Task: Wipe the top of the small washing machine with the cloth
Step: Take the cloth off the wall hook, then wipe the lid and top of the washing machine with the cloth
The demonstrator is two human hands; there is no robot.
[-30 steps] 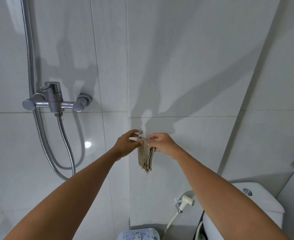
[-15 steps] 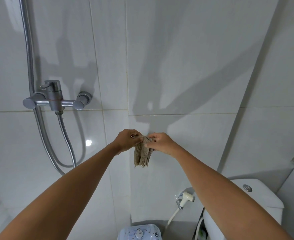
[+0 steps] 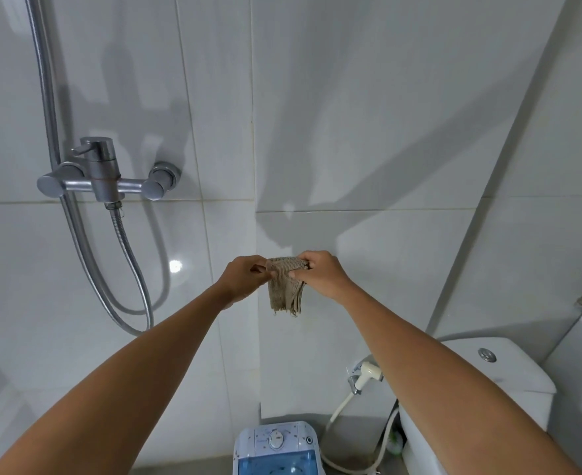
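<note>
White wall tiles (image 3: 351,97) fill most of the view from the head camera, meeting in a corner on the right. Both arms stretch forward into the open middle of the room. The left hand (image 3: 245,277) pinches the left top edge of the cloth (image 3: 286,286) with curled fingers, and the right hand (image 3: 320,274) grips its right top edge, thumb pressed on the front. The brown cloth hangs folded between them, its frayed lower edge loose in the air, apart from the wall.

Far below, at the bottom edge of the view, sits the small washing machine (image 3: 277,447), white and blue with a dial on its panel, only its back part in sight. It stands well apart from the cloth and hands.

To the left, the shower tap (image 3: 104,176) juts from the wall with its metal hose (image 3: 131,265) looping down. To the right stands the toilet tank (image 3: 498,368), with a spray nozzle (image 3: 365,373) on the wall beside it and its hose trailing just beside the machine.
</note>
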